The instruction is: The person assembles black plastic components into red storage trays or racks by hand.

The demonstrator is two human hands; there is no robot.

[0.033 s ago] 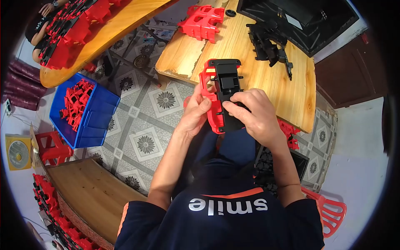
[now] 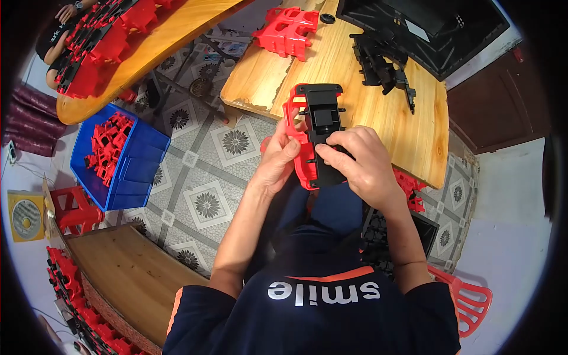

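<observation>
A red plastic shell (image 2: 306, 163) with cut-out openings is held upright over my lap. Against its right side lies a long black plastic part (image 2: 323, 97) with a recessed middle and small side pegs. My left hand (image 2: 277, 155) is closed around the shell's left side, some of its fingers hidden behind it. The thumb and bent fingers of my right hand (image 2: 365, 165) grip the lower right of the black part, covering its edge there. Whether the two parts are joined cannot be seen.
On the wooden table (image 2: 426, 136) ahead lie red shells (image 2: 288, 32), a black ring (image 2: 327, 19), black parts (image 2: 378, 62) and a large black tray (image 2: 438, 35). A blue bin (image 2: 139, 171) of red pieces stands left. A person's hand (image 2: 66, 13) shows at the far-left table (image 2: 177, 44).
</observation>
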